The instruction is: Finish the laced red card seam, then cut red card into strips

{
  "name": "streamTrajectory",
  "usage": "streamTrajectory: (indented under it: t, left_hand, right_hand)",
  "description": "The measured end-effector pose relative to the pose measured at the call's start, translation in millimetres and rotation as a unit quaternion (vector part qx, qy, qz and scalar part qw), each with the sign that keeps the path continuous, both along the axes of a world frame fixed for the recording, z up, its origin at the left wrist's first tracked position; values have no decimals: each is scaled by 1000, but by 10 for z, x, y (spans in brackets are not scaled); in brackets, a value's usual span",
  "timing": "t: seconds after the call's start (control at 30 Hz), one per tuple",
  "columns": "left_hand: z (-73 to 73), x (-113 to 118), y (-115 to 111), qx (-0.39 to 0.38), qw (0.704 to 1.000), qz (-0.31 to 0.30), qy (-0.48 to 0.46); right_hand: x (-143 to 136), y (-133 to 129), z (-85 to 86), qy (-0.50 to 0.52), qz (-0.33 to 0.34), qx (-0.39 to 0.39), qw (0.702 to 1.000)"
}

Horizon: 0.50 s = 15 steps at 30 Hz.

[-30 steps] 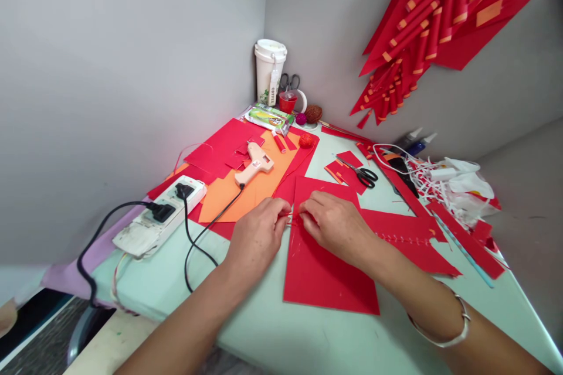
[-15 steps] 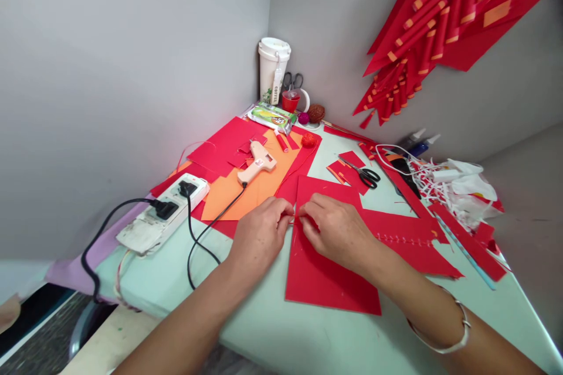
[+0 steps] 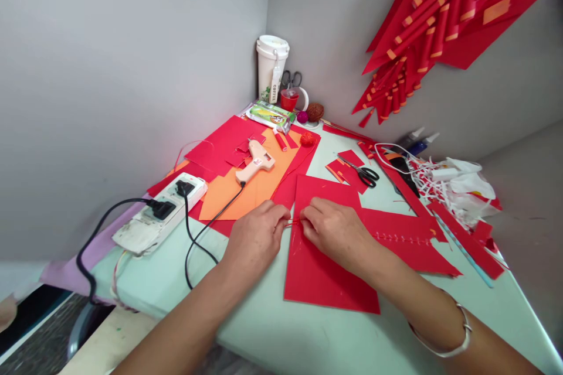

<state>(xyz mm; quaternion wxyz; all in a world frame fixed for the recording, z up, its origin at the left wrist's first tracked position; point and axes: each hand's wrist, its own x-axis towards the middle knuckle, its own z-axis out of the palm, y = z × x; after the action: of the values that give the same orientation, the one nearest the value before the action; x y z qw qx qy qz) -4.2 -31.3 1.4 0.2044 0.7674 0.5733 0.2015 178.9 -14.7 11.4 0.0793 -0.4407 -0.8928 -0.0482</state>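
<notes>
Over the left edge of a red card sheet (image 3: 334, 278), my two hands meet with fingertips pinched. My left hand (image 3: 257, 234) and my right hand (image 3: 332, 225) hold a thin red string (image 3: 293, 222) stretched across the small gap between them; pale strands show at its left end. My fingers hide most of it. My right hand rests over the sheet, its wrist wearing a bangle. A red yarn ball (image 3: 307, 139) lies beyond, its strand trailing toward my hands. Left of it, a glue gun (image 3: 255, 162) rests on orange paper (image 3: 224, 196).
A power strip (image 3: 160, 214) with black cables lies at the left. Black-handled scissors (image 3: 363, 174) sit on red scraps beyond my right hand. White paper shreds (image 3: 440, 181) pile at the right. A lidded cup (image 3: 271, 67) stands in the corner. Red rolls (image 3: 440, 12) hang on the wall.
My hands have parted very slightly, and more of the red string shows between my fingertips. The view has shifted a little; the other things lie as before.
</notes>
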Motion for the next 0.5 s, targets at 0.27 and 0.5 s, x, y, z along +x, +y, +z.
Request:
streamTrajectory:
  t: [0.27, 0.5]
  left_hand:
    - [-5, -2, 0, -2, 1000, -17, 20]
    - [-9, 9, -9, -4, 999, -23, 23]
  right_hand:
    - [0, -12, 5, -13, 12, 8, 1000]
    - [13, -20, -1, -23, 21, 7, 999]
